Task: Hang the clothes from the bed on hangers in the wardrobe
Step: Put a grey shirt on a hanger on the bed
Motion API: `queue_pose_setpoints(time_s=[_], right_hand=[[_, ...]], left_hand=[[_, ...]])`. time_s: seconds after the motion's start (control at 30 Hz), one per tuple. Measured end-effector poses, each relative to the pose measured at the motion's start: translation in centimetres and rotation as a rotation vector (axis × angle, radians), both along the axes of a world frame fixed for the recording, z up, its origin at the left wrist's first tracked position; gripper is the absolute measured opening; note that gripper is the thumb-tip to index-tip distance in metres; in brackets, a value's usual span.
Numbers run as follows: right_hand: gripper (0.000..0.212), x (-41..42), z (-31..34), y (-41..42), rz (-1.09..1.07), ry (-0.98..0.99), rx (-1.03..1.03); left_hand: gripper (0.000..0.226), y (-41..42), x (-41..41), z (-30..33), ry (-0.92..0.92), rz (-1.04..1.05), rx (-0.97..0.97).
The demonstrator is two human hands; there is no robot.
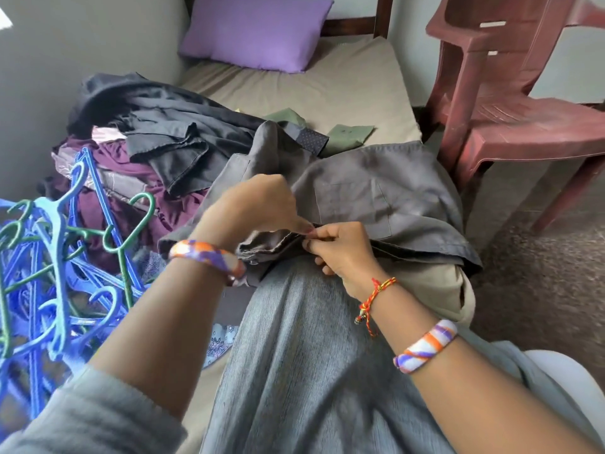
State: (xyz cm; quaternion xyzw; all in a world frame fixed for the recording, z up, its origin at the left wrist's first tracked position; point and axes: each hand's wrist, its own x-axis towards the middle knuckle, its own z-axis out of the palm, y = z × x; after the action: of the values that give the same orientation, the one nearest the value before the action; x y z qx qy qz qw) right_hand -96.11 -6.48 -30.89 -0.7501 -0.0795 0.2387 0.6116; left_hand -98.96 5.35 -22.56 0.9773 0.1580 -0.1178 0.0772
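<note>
stage: early, my read. Nothing in view is on a hanger yet and the wardrobe is out of frame.
grey shirt point(376, 191): spread on the near end of the bed point(343, 77), chest pocket up, front edge right at the hands. Looks like the placket is being buttoned or unbuttoned; can't tell which.
left hand point(252, 208): fingers curled, thumb and fingertip pinching the shirt's front edge.
right hand point(343, 250): fingers curled, pinching the same edge, touching the left hand's fingertips.
hangers point(55, 273): tangled blue and green pile at near left, none picked out.
clothes pile point(147, 142): dark and purple garments heaped at left, beyond the hangers, untouched. Green item point(350, 134) lies further back.
left to do: hanger into this shirt, hang it, then the whole pile.
other: purple pillow point(258, 31) far end, red plastic chair point(510, 93) right.
</note>
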Motion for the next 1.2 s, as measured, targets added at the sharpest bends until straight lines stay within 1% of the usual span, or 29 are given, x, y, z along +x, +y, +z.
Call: queue_pose_setpoints(time_s=[0.07,0.1,0.17,0.23,0.33,0.43,0.5,0.6,0.67,0.73,0.83,0.93,1.0,1.1,1.2], right_hand=[[0.023,0.0,0.0,0.0,0.005,0.018,0.001],[0.023,0.0,-0.1,0.0,0.006,0.020,-0.001],[0.023,0.0,-0.1,0.1,0.004,0.026,-0.006],[0.024,0.1,-0.2,0.3,0.004,0.016,-0.002],[0.026,0.1,-0.1,0.5,-0.013,0.001,-0.006],[0.024,0.0,0.1,0.4,-0.013,0.052,0.036],[0.021,-0.1,0.4,0.2,-0.021,0.090,0.071],[0.019,-0.1,0.7,-0.1,-0.026,0.160,0.152],[0.019,-0.1,0.8,-0.4,-0.009,0.245,0.249],[0.021,0.0,0.7,-0.6,-0.007,0.320,0.332],[0.021,0.3,0.6,-0.7,-0.028,0.400,0.403],[0.017,0.5,0.6,-0.8,-0.011,0.458,0.457],[0.015,0.5,0.5,-0.9,0.001,0.479,0.479],[0.015,0.1,0.6,-0.8,-0.024,0.524,0.547],[0.014,-0.1,0.8,-0.7,-0.066,0.540,0.633]], left_hand=[[0.034,-0.2,1.5,-1.1,-0.043,0.025,0.055],[0.028,-0.3,2.0,-1.6,-0.024,0.030,0.083],[0.027,-0.3,2.3,-2.4,0.010,0.025,0.094],[0.028,-0.1,2.3,-2.9,-0.001,0.013,0.059],[0.023,0.1,1.7,-3.1,-0.052,0.006,-0.027],[0.014,0.2,1.2,-2.9,-0.126,-0.002,-0.110],[0.013,0.2,1.1,-2.6,-0.186,-0.003,-0.135],[0.014,0.3,1.0,-2.5,-0.255,-0.012,-0.160],[0.014,0.5,1.0,-2.4,-0.298,0.000,-0.218],[0.013,0.7,1.0,-2.2,-0.311,0.014,-0.324],[0.011,0.9,0.8,-2.1,-0.313,0.002,-0.474],[0.013,1.1,0.5,-1.9,-0.329,-0.034,-0.534],[0.015,1.2,0.5,-1.9,-0.342,-0.072,-0.501],[0.018,1.4,0.7,-2.3,-0.394,-0.120,-0.371],[0.016,1.4,1.0,-2.7,-0.425,-0.139,-0.327]])
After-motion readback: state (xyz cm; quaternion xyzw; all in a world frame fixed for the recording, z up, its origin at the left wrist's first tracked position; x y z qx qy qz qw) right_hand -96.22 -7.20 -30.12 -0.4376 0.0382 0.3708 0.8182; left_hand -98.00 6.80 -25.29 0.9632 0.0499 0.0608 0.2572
